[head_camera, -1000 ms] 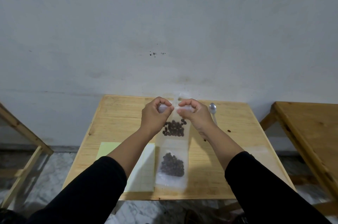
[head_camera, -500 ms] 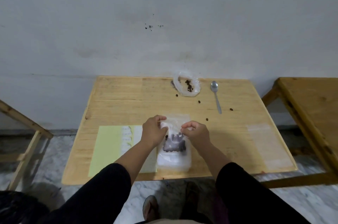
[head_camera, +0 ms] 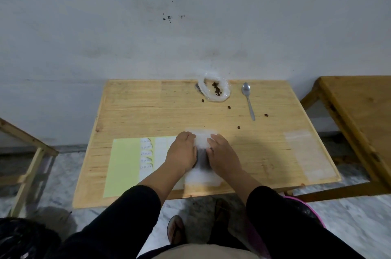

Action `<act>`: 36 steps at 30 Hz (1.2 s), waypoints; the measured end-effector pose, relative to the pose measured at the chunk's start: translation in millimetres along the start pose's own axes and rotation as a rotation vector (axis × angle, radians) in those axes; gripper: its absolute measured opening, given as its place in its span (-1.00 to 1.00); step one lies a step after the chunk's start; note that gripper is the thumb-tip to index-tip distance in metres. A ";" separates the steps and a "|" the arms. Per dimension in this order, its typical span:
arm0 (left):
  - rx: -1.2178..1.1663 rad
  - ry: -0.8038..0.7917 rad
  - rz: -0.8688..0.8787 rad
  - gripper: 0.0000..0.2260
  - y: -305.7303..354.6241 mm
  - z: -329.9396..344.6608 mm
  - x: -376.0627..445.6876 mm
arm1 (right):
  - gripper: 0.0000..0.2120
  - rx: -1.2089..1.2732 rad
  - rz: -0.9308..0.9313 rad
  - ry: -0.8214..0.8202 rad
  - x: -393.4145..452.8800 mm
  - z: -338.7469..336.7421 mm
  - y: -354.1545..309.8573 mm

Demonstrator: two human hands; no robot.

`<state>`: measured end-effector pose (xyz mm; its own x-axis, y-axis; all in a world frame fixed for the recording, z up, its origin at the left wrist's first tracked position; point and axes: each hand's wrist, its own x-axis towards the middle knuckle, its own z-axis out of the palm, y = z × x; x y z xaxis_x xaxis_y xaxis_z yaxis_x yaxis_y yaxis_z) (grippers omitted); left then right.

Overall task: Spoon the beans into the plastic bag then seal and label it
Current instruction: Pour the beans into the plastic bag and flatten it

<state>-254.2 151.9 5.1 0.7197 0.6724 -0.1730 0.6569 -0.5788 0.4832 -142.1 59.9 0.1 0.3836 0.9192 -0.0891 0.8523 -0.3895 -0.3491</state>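
Observation:
A clear plastic bag [head_camera: 202, 139] with dark beans [head_camera: 202, 159] inside lies flat on the wooden table [head_camera: 148, 110] near its front edge. My left hand [head_camera: 182, 153] presses on the bag's left side with flat fingers. My right hand [head_camera: 222, 154] lies flat on its right side. Between the two hands the beans show as a dark patch. A yellow label sheet [head_camera: 124, 163] with several white stickers [head_camera: 146, 154] lies just left of the bag. A metal spoon [head_camera: 249, 100] rests at the back right of the table.
A crumpled clear bag [head_camera: 214, 89] with a few beans sits at the back edge by the wall. Loose beans [head_camera: 229, 107] are scattered near it. More clear bags [head_camera: 306, 153] lie flat at the table's right. A second wooden table [head_camera: 359, 106] stands to the right.
The bag came down from a raised position and now lies flat on the table. Both hands went from pinching its top edge to pressing flat on it.

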 end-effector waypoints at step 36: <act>0.216 -0.013 0.357 -0.56 238.7 98.8 92.2 | -0.50 -0.101 0.337 0.206 -65.2 -92.8 260.7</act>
<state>-8.9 30.1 19.7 0.9127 0.4067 -0.0390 0.3966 -0.8590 0.3238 88.1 -106.9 1.5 0.7019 0.7123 0.0092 0.6934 -0.6802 -0.2380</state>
